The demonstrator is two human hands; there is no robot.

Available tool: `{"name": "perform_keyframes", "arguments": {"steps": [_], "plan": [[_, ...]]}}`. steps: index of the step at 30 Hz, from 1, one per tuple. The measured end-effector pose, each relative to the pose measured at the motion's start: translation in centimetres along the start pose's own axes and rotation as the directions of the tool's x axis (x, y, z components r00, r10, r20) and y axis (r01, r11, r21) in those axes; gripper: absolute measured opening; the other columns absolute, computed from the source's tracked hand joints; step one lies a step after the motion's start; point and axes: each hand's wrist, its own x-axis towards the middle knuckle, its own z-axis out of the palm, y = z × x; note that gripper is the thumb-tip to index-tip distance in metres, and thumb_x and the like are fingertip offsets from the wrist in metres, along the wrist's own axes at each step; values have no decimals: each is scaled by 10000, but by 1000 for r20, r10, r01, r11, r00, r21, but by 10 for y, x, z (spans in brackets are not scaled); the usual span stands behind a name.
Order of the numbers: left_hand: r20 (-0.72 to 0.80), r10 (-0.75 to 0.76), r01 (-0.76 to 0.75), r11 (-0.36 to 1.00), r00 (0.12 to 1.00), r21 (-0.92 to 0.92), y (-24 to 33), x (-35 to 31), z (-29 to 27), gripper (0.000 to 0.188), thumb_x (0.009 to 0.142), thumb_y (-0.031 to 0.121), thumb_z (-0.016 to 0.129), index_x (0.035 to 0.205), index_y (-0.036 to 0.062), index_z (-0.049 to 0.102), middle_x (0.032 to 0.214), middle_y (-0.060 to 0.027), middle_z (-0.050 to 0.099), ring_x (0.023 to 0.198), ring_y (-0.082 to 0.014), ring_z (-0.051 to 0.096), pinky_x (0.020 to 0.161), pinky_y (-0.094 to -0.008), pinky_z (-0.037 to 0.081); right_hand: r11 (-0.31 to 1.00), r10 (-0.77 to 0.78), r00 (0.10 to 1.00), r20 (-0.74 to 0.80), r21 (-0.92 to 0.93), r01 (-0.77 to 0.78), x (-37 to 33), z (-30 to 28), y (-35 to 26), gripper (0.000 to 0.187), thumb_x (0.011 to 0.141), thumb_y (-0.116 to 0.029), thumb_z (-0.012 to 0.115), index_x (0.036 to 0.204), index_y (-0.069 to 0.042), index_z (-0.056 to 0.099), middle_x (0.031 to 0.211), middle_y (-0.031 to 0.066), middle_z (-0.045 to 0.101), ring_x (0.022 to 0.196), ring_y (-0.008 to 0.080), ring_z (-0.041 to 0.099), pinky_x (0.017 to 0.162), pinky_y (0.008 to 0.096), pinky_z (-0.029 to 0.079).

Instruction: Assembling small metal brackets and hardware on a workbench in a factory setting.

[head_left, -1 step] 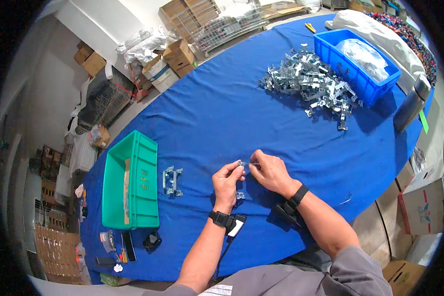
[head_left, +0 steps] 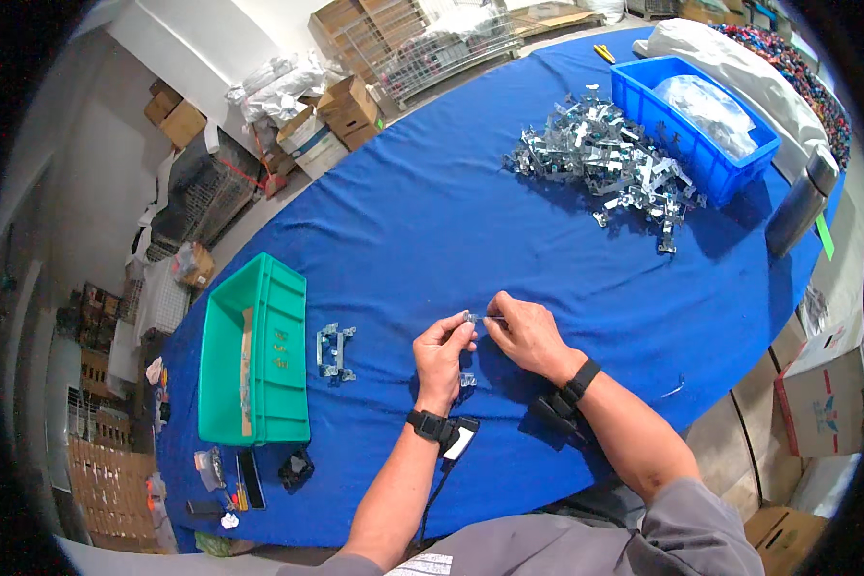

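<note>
Over the blue cloth in front of me, my left hand (head_left: 439, 360) is closed on a metal bracket (head_left: 469, 317), gripping it between thumb and fingers. A shiny metal end shows below the fingers; whether it belongs to the same bracket is hidden. Close by on the right, my right hand (head_left: 531, 334) pinches a thin metal piece (head_left: 493, 318) that points toward the bracket. Its exact kind is too small to tell. Left of my hands, metal brackets (head_left: 336, 352) lie together on the cloth, beside a green plastic bin (head_left: 283, 384).
A heap of metal brackets (head_left: 605, 158) lies at the far right, beside a blue bin (head_left: 682, 144) holding plastic bags. A steel flask (head_left: 803, 202) stands at the right edge. Near the front left lie a phone (head_left: 251, 479) and a black object (head_left: 297, 469).
</note>
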Motion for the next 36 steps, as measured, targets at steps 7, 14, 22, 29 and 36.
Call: {"name": "perform_keyframes", "arguments": {"steps": [7,14,22,29,36], "plan": [[-12,-13,13,999,1000,-29,0,1,-1,165,878,38,694,1033,-18,690,883,-79,699,735,-122,656,599,-225,515,998,21,998,61,-53,-18,2,-1,-2,230,925,-261,597,888,-41,544,767,164,640,717,390,631,594,498,473],[1,-9,9,999,1000,-35,0,0,-1,143,874,38,698,1008,-12,683,884,-72,703,724,-114,651,579,-221,501,999,-22,997,75,-38,25,0,-1,4,225,929,-262,594,918,-41,552,804,166,648,742,385,637,615,489,486],[10,10,-10,1000,1000,12,-3,1,-4,122,879,34,693,995,-4,690,890,-67,703,733,-115,651,582,-224,501,1000,-5,1000,19,22,4,2,-2,-6,243,935,-260,589,830,-43,559,790,164,634,728,382,627,603,482,482],[25,15,-15,1000,1000,9,-3,1,-2,119,881,36,690,994,-4,692,883,-62,701,730,-113,650,582,-223,499,990,30,995,98,-138,-17,1,1,5,192,919,-224,593,920,-37,546,777,171,642,736,393,638,607,493,489],[21,15,-15,1000,1000,14,-3,0,0,116,882,32,687,992,-4,691,870,-67,698,720,-109,644,580,-215,493,1000,-3,1000,0,-16,3,1,-4,-3,173,903,-198,623,903,-32,575,720,151,627,703,359,636,595,456,472]]}}
